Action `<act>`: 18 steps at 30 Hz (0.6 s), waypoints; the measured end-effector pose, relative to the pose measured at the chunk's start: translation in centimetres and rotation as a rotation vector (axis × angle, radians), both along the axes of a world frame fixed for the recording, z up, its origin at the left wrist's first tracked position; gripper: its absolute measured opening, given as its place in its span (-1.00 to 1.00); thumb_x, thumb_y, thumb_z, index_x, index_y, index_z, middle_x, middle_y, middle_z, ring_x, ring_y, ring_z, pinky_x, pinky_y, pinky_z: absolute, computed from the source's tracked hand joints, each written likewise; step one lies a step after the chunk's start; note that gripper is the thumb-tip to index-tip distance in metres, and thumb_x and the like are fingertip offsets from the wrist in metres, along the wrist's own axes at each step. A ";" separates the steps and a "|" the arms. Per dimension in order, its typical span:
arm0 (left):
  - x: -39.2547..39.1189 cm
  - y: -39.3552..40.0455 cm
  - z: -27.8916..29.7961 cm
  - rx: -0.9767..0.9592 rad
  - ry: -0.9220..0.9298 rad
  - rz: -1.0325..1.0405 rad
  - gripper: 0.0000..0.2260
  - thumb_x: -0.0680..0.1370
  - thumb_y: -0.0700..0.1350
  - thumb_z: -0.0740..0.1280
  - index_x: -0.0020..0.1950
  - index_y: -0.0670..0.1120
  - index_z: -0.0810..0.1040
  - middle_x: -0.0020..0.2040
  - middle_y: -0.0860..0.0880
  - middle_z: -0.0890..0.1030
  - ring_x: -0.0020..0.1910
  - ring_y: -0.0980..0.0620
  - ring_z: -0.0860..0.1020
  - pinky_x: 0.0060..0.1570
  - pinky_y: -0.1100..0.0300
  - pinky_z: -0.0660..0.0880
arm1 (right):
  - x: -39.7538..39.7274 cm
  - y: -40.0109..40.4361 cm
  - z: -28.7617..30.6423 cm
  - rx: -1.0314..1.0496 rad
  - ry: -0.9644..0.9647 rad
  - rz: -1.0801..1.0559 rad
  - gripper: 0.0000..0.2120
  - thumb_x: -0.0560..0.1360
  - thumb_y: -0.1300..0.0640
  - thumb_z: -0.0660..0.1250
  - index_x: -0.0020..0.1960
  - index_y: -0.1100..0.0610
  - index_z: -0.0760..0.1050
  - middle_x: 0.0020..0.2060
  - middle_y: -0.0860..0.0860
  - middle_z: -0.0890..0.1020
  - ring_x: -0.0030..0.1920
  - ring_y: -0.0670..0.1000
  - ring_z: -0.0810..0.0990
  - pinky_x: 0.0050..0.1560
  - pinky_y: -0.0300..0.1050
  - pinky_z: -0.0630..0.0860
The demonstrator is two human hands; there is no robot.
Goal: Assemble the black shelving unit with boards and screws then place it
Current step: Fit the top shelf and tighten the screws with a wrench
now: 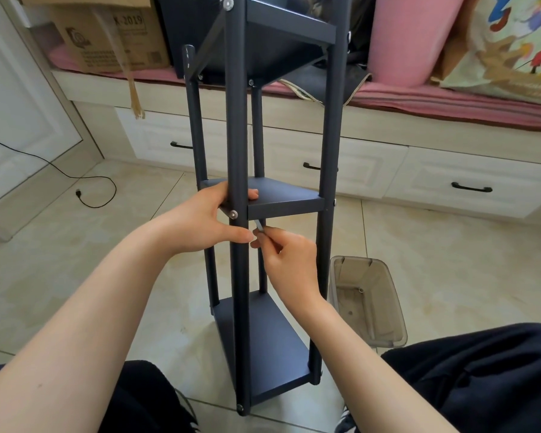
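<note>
The black shelving unit [328, 120] stands upright on the tiled floor between my legs, with three boards fixed between its round posts. My left hand [200, 218] grips the near front post at the middle board [281, 198], fingers wrapped behind the post and thumb below a silver screw [233, 214]. My right hand [289, 264] pinches a small silver hex key [258, 225] just under the middle board, right of that post. The key's tip points up toward the board's underside.
A clear plastic bin [367, 300] sits on the floor right of the unit. Behind are white drawers [469, 182], a pink-cushioned bench with a cardboard box [107, 35] and pillows. A black cable [85, 195] lies on the floor at left.
</note>
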State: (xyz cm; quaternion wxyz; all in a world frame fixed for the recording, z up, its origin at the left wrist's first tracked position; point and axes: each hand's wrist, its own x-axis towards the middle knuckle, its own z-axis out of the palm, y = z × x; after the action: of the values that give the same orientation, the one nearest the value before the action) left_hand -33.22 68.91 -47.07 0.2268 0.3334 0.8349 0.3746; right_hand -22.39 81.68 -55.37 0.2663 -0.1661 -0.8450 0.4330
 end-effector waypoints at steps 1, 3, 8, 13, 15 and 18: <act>0.0 0.0 0.0 0.000 -0.001 0.002 -0.42 0.42 -0.09 0.57 0.35 0.21 0.43 0.36 0.20 0.48 0.39 0.18 0.41 0.46 0.04 0.33 | -0.1 -0.1 -0.2 0.008 0.009 -0.001 -0.82 0.60 0.17 0.31 0.08 0.14 0.69 -0.13 -0.06 0.73 -0.10 -0.07 0.67 -0.01 -0.07 0.60; 0.1 -0.1 0.0 0.003 -0.006 0.005 -0.41 0.42 -0.09 0.57 0.37 0.20 0.44 0.37 0.19 0.48 0.39 0.16 0.40 0.46 0.03 0.32 | -0.4 -0.2 -0.6 0.030 0.038 -0.017 -0.82 0.60 0.18 0.32 0.07 0.14 0.69 -0.15 -0.06 0.73 -0.15 -0.03 0.65 -0.07 -0.06 0.58; 0.0 -0.3 0.1 0.015 -0.009 0.003 -0.44 0.43 -0.12 0.56 0.31 0.24 0.43 0.33 0.25 0.49 0.35 0.23 0.42 0.44 0.10 0.33 | -1.3 -0.6 -1.7 0.052 0.147 -0.047 -0.85 0.57 0.23 0.35 0.02 0.19 0.70 -0.24 0.00 0.71 -0.36 -0.22 0.47 -0.22 -0.39 0.38; 0.1 -0.4 0.0 0.018 -0.005 -0.006 -0.44 0.44 -0.15 0.56 0.32 0.21 0.43 0.32 0.25 0.49 0.36 0.23 0.42 0.45 0.12 0.32 | -2.5 -0.8 -2.4 0.086 0.217 -0.052 -0.92 0.52 0.31 0.40 -0.12 0.25 0.66 -0.45 -0.18 0.42 -0.46 -0.14 0.33 -0.32 -0.38 0.27; 0.0 -0.5 -0.1 0.016 0.003 -0.001 -0.44 0.44 -0.14 0.56 0.32 0.23 0.43 0.31 0.26 0.49 0.36 0.25 0.42 0.43 0.17 0.31 | -2.9 -0.7 -2.7 0.057 0.238 -0.027 -0.93 0.50 0.34 0.40 -0.10 0.26 0.66 -0.41 -0.02 0.58 -0.40 -0.08 0.42 -0.31 -0.26 0.39; 0.2 -0.4 -0.3 0.025 0.009 -0.005 -0.43 0.42 -0.14 0.56 0.32 0.24 0.44 0.30 0.31 0.50 0.34 0.31 0.41 0.41 0.23 0.30 | -3.3 -0.6 -3.0 0.024 0.280 -0.010 -0.90 0.48 0.40 0.38 -0.16 0.28 0.63 -0.39 0.08 0.59 -0.38 -0.02 0.40 -0.34 -0.14 0.42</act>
State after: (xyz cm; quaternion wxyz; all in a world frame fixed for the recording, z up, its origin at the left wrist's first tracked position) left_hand -33.05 68.52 -47.35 0.2195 0.3399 0.8304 0.3830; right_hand -25.68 81.09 -58.35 0.3856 -0.1051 -0.8040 0.4402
